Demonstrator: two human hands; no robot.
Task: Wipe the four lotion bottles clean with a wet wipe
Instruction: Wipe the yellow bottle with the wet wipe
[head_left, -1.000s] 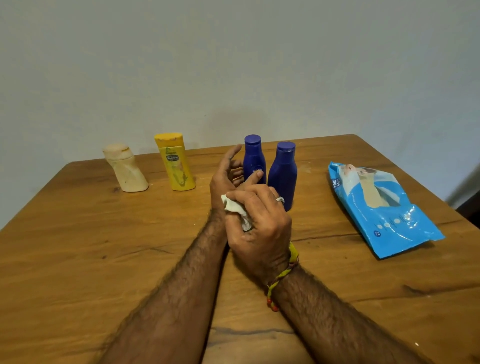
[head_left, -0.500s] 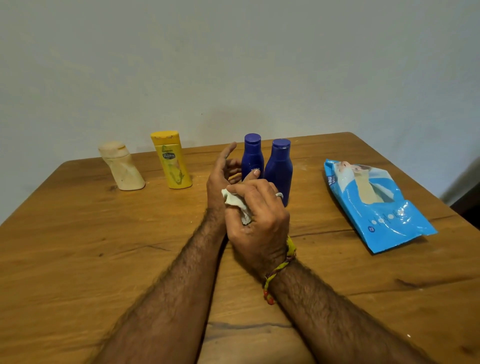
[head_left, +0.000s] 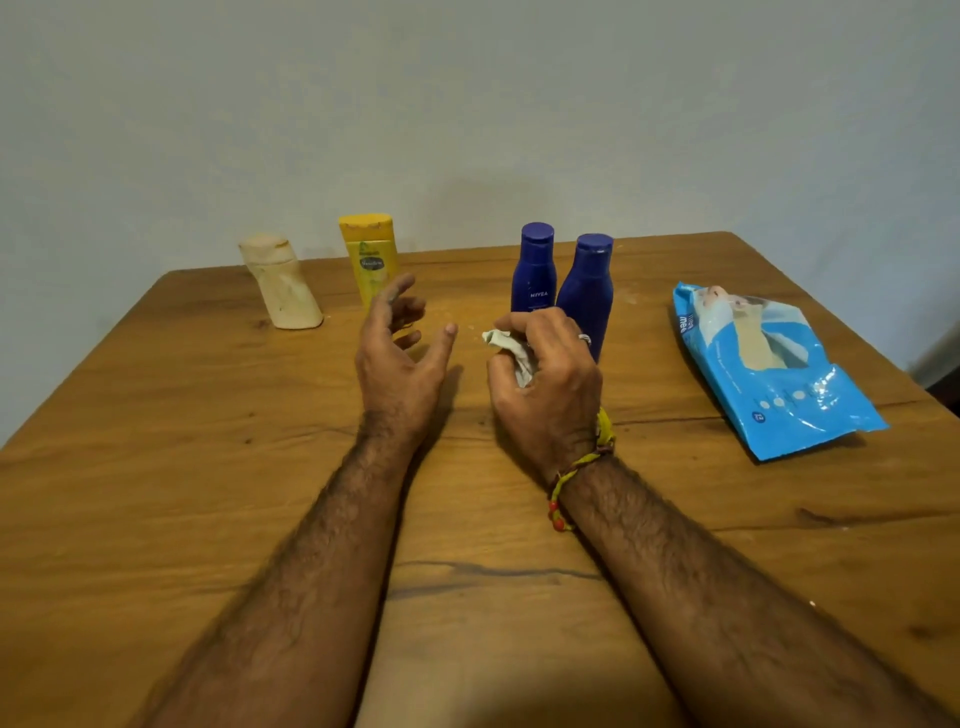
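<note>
Along the far side of the wooden table (head_left: 156, 467) stand a cream bottle (head_left: 283, 283), a yellow bottle (head_left: 370, 254) and two dark blue bottles (head_left: 534, 270) (head_left: 589, 288), all upright. My right hand (head_left: 545, 384) grips a crumpled white wet wipe (head_left: 511, 348) just in front of the blue bottles and partly hides the right one. My left hand (head_left: 397, 353) hovers with loosely spread fingers and holds nothing, in front of the yellow bottle and covering its lower part.
A light blue pack of wet wipes (head_left: 769, 369) lies flat on the table's right side. A plain wall rises just behind the table's far edge. Bare tabletop lies in front of my forearms and to the left.
My hands were pressed together around the wipe; now they have parted. The left hand has moved left towards the yellow bottle and the right keeps the wipe.
</note>
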